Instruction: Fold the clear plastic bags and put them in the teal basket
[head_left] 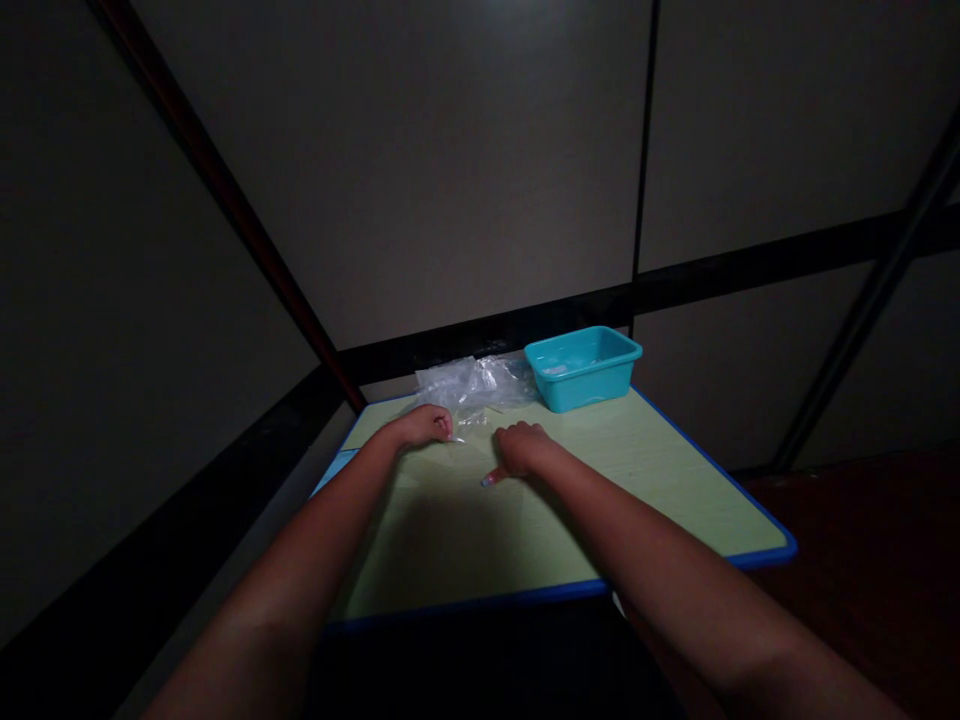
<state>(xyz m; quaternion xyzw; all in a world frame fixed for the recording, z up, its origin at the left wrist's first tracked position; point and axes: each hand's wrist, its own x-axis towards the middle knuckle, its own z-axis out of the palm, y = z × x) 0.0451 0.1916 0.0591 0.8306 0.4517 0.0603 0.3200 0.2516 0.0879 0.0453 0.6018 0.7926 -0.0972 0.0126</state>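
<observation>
Both of my hands are over the middle of a pale yellow-green table. My left hand [429,426] has its fingers curled and pressed together; a small pale tip shows at them, and I cannot make out what it is. My right hand [519,450] is to its right, fingers curled downward with the thumb stretched out toward the left. A thin clear plastic sheet or bag [474,428] seems to lie between the hands. Behind them is a crumpled heap of clear plastic bags [480,381].
A turquoise plastic basket [589,385] stands at the back right of the table [660,480], beside the bags. The table has a blue edge. A light blue item [335,468] lies at its left edge. Grey wall panels rise behind.
</observation>
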